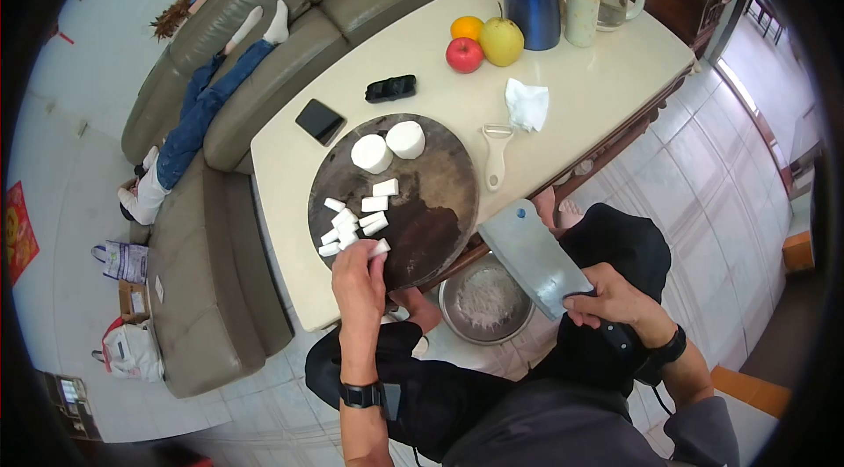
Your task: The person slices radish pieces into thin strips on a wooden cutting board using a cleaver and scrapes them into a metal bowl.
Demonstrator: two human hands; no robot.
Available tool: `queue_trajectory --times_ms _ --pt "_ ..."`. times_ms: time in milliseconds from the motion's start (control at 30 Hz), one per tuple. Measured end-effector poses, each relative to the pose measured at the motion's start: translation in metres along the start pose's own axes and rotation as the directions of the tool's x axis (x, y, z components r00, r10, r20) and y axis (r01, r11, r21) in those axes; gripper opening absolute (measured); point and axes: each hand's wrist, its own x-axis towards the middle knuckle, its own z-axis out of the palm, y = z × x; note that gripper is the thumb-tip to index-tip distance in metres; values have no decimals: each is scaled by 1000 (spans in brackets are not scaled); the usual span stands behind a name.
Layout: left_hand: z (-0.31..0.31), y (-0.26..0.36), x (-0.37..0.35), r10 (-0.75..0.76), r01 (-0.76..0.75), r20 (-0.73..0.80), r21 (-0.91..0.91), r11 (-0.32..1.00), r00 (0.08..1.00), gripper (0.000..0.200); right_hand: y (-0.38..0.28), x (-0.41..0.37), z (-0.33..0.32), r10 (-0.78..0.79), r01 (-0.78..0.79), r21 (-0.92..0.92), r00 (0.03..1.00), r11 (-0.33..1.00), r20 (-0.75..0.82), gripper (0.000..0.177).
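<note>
Near the left hand, the wrist wears a black band; behind the right hand, another black band. A dark grey top and black trousers show.

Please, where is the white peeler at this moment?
In the head view, the white peeler lies on the table, just right of the round cutting board and below the crumpled white tissue.

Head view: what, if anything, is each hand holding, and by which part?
The right hand holds the cleaver where its blade meets the handle. The left hand has its fingers at a white piece; whether they grip it cannot be told.
</note>
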Motion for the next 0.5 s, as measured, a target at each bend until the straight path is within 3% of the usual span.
queue_trajectory --times_ms 33,100,167,233,267,500 --pt "0 6 -4 0 0 7 -3 1000 1000 21 2 1 0 -9 9 -2 1000 1000 13 16" --pt "0 20 -11 -18 11 -40 -190 982 999 20 2 4 2 -14 14 -3 1000 1000 24 16" --pt "-2 25 -15 -44 43 -3 -199 979 999 22 2 6 4 -19 18 1 999 1000 42 17" --pt "-4 24 -16 140 -130 66 -137 982 988 21 4 7 4 -14 15 -17 999 1000 44 18" --pt "-5 24 -15 165 -147 126 -140 979 978 25 4 7 4 -12 14 -39 999 999 52 18" --pt "-6 23 -12 122 -80 250 -171 982 961 39 1 8 7 32 -31 -33 999 999 41 20"
